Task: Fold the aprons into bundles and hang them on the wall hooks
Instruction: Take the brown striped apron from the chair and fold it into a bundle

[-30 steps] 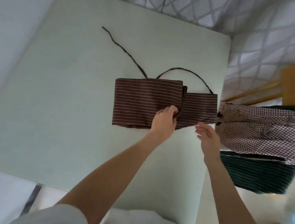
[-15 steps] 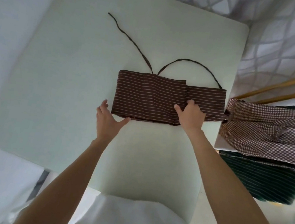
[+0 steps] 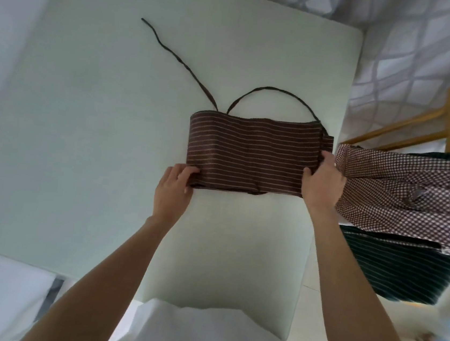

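Both hands shifted: left hand point(image 3: 174, 187) and right hand point(image 3: 322, 181) now grip brown apron point(image 3: 251, 153) ends.

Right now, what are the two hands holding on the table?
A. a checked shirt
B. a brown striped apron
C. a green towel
B: the left hand and right hand grip opposite ends of the folded brown striped apron lying on the table.
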{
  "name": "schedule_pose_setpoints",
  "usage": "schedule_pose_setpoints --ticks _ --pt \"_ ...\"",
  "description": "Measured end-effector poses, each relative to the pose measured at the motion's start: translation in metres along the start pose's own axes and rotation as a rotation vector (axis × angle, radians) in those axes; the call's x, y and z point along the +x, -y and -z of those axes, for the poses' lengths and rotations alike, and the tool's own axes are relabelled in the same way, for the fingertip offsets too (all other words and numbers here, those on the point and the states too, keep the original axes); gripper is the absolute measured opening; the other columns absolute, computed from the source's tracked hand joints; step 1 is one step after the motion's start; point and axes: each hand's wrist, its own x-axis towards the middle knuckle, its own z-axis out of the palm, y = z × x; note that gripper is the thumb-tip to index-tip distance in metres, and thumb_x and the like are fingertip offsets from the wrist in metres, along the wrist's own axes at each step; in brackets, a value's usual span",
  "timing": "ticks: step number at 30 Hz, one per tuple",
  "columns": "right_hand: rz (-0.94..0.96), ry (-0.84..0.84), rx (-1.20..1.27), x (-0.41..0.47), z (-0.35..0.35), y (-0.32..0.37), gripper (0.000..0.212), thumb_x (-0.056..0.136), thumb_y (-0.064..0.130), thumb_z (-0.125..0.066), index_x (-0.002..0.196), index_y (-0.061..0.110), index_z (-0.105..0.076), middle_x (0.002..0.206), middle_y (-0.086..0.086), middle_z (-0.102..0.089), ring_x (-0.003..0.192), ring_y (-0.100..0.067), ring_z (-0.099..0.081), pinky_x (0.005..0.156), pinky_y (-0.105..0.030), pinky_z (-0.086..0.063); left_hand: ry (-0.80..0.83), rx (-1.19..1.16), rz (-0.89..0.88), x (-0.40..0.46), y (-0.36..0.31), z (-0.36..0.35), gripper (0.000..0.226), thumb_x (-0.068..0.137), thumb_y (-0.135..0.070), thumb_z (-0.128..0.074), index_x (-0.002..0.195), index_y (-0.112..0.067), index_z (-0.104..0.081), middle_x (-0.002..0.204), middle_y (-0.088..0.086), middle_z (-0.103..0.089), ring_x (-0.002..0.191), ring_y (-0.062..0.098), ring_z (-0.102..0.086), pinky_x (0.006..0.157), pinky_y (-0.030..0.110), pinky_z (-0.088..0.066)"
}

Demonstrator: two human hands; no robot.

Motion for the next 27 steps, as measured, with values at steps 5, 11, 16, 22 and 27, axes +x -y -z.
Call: schedule_pose_setpoints --ticks 5,11,16,22,27 --pt "-0.127 0.135 0.173 0.007 0.007 -0.043 0.043 0.088 0.018 -0.063 0.126 0.005 -0.049 0.112 -0.015 -0.065 0.104 -0.031 -0.061 0.090 -0.031 -0.042 0.069 0.101 -0.080 0.004 0.004 0.003 0.039 0.072 0.003 -0.067 0.107 -0.014 -0.065 0.109 0.008 -0.060 0.098 0.028 -0.055 0.066 0.033 -0.053" --pt "-0.110 0.030 0.252 0.023 0.012 -0.045 0.039 0.083 0.010 -0.069 0.119 0.008 -0.054 0.109 -0.011 -0.066 0.101 -0.024 -0.062 0.084 -0.021 -0.039 0.142 0.126 -0.026 0.002 0.005 0.008 0.036 0.077 0.001 -0.065 0.109 -0.015 -0.063 0.119 0.008 -0.054 0.104 0.028 -0.052 0.063 0.036 -0.056" --pt "0.104 -0.079 -0.113 0.012 -0.007 -0.035 0.044 0.082 0.007 -0.065 0.123 0.013 -0.050 0.123 -0.014 -0.053 0.112 -0.029 -0.049 0.093 -0.040 -0.040 0.230 0.076 0.000 0.008 0.006 0.012 0.035 0.072 -0.012 -0.070 0.105 -0.019 -0.062 0.142 0.007 -0.039 0.130 0.029 -0.035 0.099 0.046 -0.038" --pt "0.663 0.068 -0.072 -0.075 -0.048 0.006 0.038 0.093 0.025 -0.051 0.131 0.024 -0.051 0.138 -0.006 -0.048 0.128 -0.027 -0.039 0.103 -0.048 -0.032 0.092 -0.181 0.054 0.080 -0.013 0.025 0.039 0.091 -0.014 -0.054 0.129 -0.020 -0.049 0.149 0.003 -0.029 0.134 0.026 -0.030 0.102 0.036 -0.034" --pt "0.723 0.276 -0.355 -0.104 -0.074 -0.013 0.050 0.100 0.046 -0.015 0.145 0.030 -0.030 0.153 0.001 -0.030 0.144 -0.027 -0.015 0.113 -0.060 -0.004 0.293 0.041 -0.014 0.118 0.003 0.021 0.038 0.093 -0.014 -0.048 0.130 -0.023 -0.052 0.140 0.008 -0.043 0.129 0.027 -0.036 0.106 0.039 -0.032"
